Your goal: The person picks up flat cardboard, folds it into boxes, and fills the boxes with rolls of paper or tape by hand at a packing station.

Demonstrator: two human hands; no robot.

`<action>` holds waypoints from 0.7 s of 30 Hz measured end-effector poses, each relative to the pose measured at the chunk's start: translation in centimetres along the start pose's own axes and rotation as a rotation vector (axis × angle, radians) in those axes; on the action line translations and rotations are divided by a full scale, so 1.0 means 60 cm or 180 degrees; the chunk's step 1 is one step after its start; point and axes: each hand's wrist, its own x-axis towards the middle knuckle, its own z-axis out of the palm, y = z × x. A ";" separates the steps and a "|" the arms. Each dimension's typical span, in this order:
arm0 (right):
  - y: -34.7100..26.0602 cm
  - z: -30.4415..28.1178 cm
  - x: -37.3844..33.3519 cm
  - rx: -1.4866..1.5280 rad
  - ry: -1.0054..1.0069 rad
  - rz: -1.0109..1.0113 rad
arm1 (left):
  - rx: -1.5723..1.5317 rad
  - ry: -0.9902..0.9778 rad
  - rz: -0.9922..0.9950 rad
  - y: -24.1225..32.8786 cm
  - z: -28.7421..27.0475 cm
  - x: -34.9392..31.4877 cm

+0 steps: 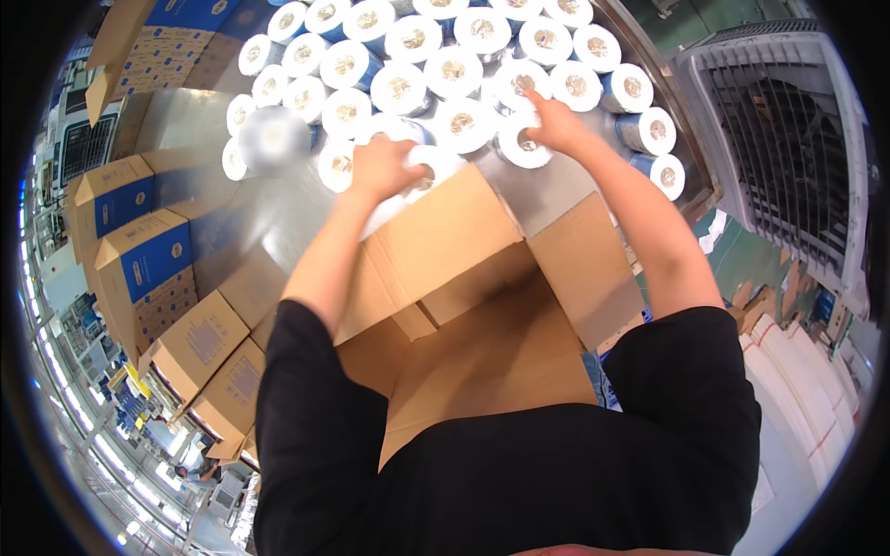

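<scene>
Many white rolls [400,88] with blue wrapping on their sides stand on end, their cores facing up. My left hand [378,169] grips white rolls at the near edge of the group, its thumb at one core and its fingers over the roll behind. Farther right, my right hand [559,127] has its fingertips at one core and its thumb at the core of the nearer roll [519,150]. Both grips straddle neighbouring rolls, all apparently still standing. Between my forearms and close to my body, a brown carton [445,236] stands open with its flaps spread.
Under the rolls is a shiny metal table [199,116] with a raised rim on the right. Brown and blue cartons [144,264] line its left side. A large grey louvred unit [779,139] stands at the right, above stacked white sheets [802,389]. One taller roll [275,141] looks blurred.
</scene>
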 end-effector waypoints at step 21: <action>-0.397 0.073 -0.355 -0.0364 -0.2448 -0.1741 | 0.1690 -0.0728 0.0071 -0.072 0.280 -0.471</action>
